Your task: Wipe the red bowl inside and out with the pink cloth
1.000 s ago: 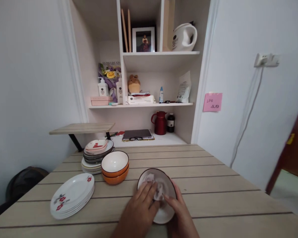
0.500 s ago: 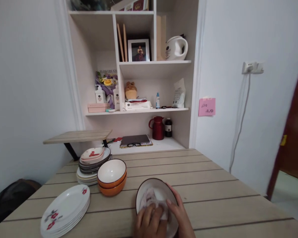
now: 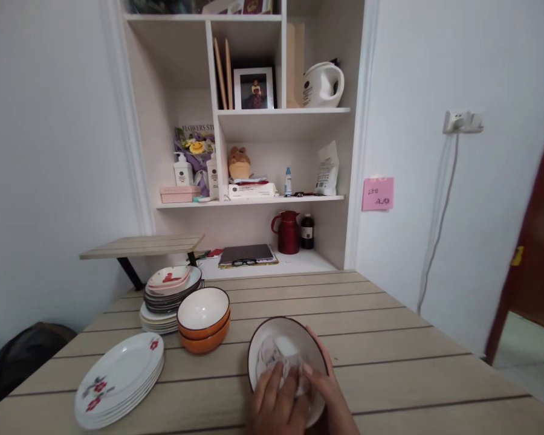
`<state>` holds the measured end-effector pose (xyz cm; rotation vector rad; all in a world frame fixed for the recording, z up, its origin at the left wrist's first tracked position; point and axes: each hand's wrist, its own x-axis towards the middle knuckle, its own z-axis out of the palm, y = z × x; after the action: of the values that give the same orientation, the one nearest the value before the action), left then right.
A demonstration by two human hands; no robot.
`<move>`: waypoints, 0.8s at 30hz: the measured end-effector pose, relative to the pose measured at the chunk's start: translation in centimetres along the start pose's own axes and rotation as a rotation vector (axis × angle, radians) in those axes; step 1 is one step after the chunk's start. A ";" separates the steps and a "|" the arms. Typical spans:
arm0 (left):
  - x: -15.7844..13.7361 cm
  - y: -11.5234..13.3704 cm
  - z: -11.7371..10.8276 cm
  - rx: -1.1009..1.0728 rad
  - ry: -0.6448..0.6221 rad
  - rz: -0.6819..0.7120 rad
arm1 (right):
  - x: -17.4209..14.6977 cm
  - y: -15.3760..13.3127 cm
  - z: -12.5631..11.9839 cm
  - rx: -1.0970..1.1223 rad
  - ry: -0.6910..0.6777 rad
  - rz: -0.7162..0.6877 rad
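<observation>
A bowl (image 3: 265,335) with a pale inside and a dark rim is tilted toward me at the front of the table. My right hand (image 3: 333,396) grips its right side, thumb over the rim on the inside and fingers around the outside. Inside the bowl, my left hand (image 3: 278,402) presses a crumpled pale cloth (image 3: 268,353) against the inner wall with bent fingers. Part of the cloth is hidden under those fingers. To the left stand two stacked orange bowls (image 3: 204,341) with white insides.
Oval white plates (image 3: 122,368) with red flowers are stacked at the front left. Behind them rises a pile of mixed plates (image 3: 170,296) beside a small raised wooden stand (image 3: 140,244). A laptop (image 3: 247,255), glasses and a red jug (image 3: 289,232) sit at the back shelf.
The fingers of my left hand have shifted slightly with the cloth inside the bowl. The bowl appears a little higher in view, and my right hand keeps its hold.
</observation>
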<state>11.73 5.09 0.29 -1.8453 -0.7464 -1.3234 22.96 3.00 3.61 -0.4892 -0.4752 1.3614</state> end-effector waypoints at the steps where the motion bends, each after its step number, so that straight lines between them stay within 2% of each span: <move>1: -0.2 0.5 -0.2 0.000 -0.079 -0.018 | 0.0 -0.1 0.0 0.003 0.014 0.009; 3: -0.3 1.1 -0.8 -0.010 -0.200 -0.062 | 0.1 -0.3 0.0 0.007 0.047 0.046; 6: -0.1 0.9 -1.3 -0.008 -0.267 -0.063 | 0.1 -0.4 0.1 0.024 0.076 0.111; 10: 1.7 -1.3 -1.5 -0.043 -0.206 0.093 | 0.1 0.0 0.2 0.047 0.087 0.136; 12: 3.1 -3.0 -2.0 -0.088 -0.222 0.206 | 0.2 0.2 0.4 0.050 0.091 0.139; 15: 4.9 -4.7 -3.0 -0.042 -0.361 0.320 | 0.3 0.3 0.7 0.063 0.089 0.137; 17: 5.2 -4.8 -3.2 0.021 -0.381 0.304 | 0.2 0.3 0.9 0.075 0.099 0.140; 20: 4.4 -3.4 -2.6 0.062 -0.287 0.226 | 0.0 0.1 1.0 0.089 0.124 0.133; 22: 3.6 -2.2 -2.0 0.061 -0.251 0.171 | -0.2 -0.1 1.1 0.091 0.130 0.063; 24: 3.1 -1.1 -1.5 0.031 -0.285 0.093 | -0.4 -0.3 1.2 0.077 0.139 -0.011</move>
<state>11.01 4.62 3.80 -2.0424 -0.8107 -0.9960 22.43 2.64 4.78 -0.5136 -0.3106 1.3204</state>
